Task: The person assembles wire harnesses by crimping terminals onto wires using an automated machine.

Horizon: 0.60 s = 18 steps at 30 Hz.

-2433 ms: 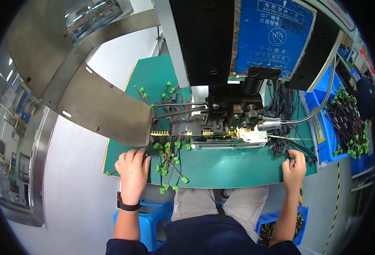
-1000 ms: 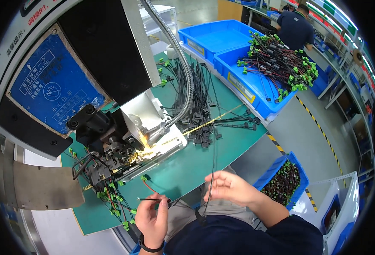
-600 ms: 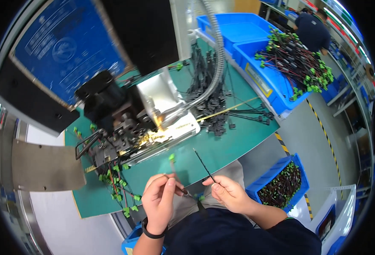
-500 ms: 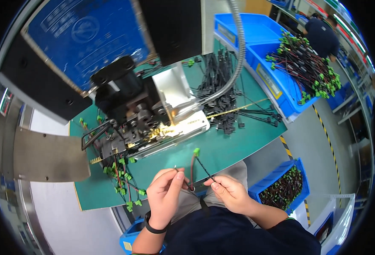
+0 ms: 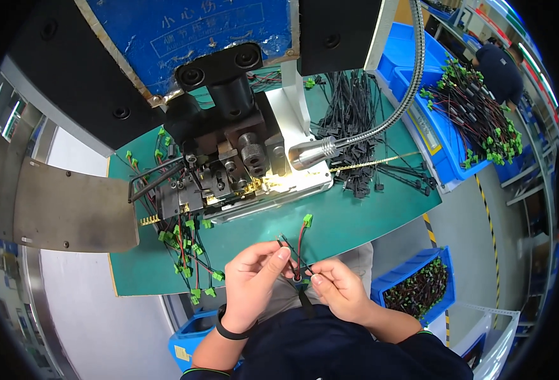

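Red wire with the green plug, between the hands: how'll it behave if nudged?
Likely floppy: the red wire is thin and curves. The green plug on its far end may make that tip swing. Plug looks small, so probably light.

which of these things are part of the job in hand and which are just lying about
Likely in the job:
left hand and right hand, pinching black wires
green connector on a red wire
crimping machine
gold terminal strip
black cable heap

Apparently just about:
blue plastic stool
blue floor bin of leads, untouched
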Tool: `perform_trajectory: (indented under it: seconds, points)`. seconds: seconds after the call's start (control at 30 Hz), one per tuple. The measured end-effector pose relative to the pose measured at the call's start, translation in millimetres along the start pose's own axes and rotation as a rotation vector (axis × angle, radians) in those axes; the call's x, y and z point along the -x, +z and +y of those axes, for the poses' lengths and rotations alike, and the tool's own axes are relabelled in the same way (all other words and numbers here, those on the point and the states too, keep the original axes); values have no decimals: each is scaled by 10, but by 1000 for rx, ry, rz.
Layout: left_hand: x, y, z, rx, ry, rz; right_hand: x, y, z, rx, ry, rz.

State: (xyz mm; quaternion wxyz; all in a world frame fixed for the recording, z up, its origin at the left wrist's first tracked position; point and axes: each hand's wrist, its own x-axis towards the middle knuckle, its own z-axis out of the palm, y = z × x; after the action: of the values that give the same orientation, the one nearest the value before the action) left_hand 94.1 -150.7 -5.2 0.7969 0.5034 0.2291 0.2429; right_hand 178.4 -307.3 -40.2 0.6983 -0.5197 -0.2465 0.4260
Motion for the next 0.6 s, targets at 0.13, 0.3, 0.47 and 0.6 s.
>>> perform_trajectory:
  seconds: [0.13, 0.3, 0.47, 0.6]
  points:
    - [-3, 9, -4, 18, -10, -3, 11, -6, 41, -72, 29, -22]
    - [6, 6, -15, -16, -11, 11, 16, -22, 27, 99, 116, -58]
    - [59, 66, 5, -175, 93, 13, -184, 125, -202, 382, -246, 32]
    - [59, 125, 46, -367, 216, -8, -312, 207, -356, 142, -90, 8]
